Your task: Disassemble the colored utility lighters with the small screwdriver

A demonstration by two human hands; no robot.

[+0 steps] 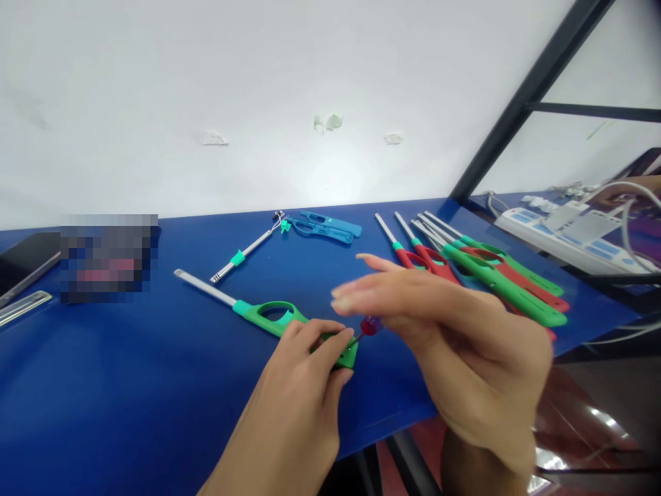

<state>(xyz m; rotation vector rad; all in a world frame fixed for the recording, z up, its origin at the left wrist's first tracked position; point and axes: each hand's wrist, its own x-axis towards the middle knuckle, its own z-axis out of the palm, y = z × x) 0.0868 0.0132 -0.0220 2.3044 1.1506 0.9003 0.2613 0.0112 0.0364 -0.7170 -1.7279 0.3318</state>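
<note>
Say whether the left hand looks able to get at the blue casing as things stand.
Probably not: the left hand is holding a green lighter. Otherwise, nothing seems to block the blue casing.

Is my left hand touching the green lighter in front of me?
Touching. The head view shows the left hand holding the green lighter, fingers laid over its handle.

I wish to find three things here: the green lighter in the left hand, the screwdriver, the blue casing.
Green lighter (266, 326), head view: rim below the trigger opening.
Screwdriver (368, 326), head view: red handle.
Blue casing (341, 225), head view: flat handle part.
</note>
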